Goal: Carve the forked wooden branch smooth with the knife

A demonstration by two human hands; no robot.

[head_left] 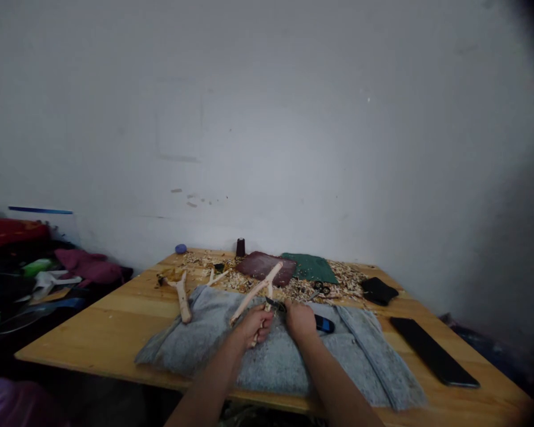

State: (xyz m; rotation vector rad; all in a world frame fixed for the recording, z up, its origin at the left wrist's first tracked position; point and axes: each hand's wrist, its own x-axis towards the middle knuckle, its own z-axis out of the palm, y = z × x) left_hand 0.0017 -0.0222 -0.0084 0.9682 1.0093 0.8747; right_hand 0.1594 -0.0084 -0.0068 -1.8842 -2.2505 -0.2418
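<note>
My left hand (pixel 257 327) is closed around one limb of a pale, peeled forked stick (pixel 258 289). The stick's other limbs reach up and to the left of the fist. Closed on a knife, my right hand (pixel 299 319) sits just to the right of the left one. The knife's dark blade (pixel 275 304) points left and lies against the stick just above my left fist. A black and blue handle end (pixel 324 324) sticks out at the right of my right hand. Both hands are over a folded grey cloth (pixel 276 367).
On the wooden table (pixel 93 332) lie another forked stick (pixel 183 299), a smaller one (pixel 216 277), wood shavings (pixel 347 276), maroon (pixel 267 268) and green (pixel 314 268) sheets, scissors (pixel 321 288), a thread spool (pixel 240 248), a black piece (pixel 379 291) and a long black slab (pixel 432 351). A wall stands behind.
</note>
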